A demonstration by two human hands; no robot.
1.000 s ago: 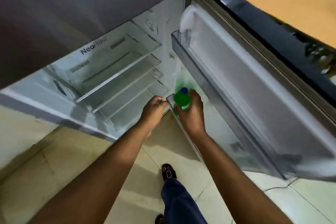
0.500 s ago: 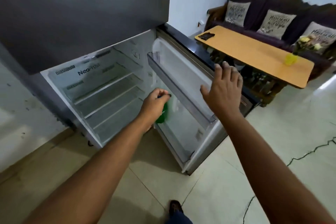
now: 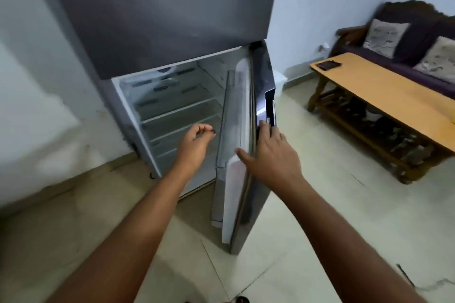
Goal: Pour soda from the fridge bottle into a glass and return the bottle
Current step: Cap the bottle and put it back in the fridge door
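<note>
The grey fridge stands with its lower door half swung toward the cabinet. My right hand holds the door's free edge, fingers on the outer face and thumb on the white inner liner. My left hand hovers in front of the lit shelves, fingers loosely curled with nothing in them. The green soda bottle is not visible; the door's inner side with its clear bin is seen nearly edge-on. No glass is in view.
A low wooden table with a dark flat object on it stands at the right, a lower rack beneath. Behind it is a dark sofa with cushions. Pale tiled floor lies between fridge and table.
The green bottle went from my right hand to my left by the door bin and is now out of sight. My right hand moved to the door's edge, and the door has swung toward shut.
</note>
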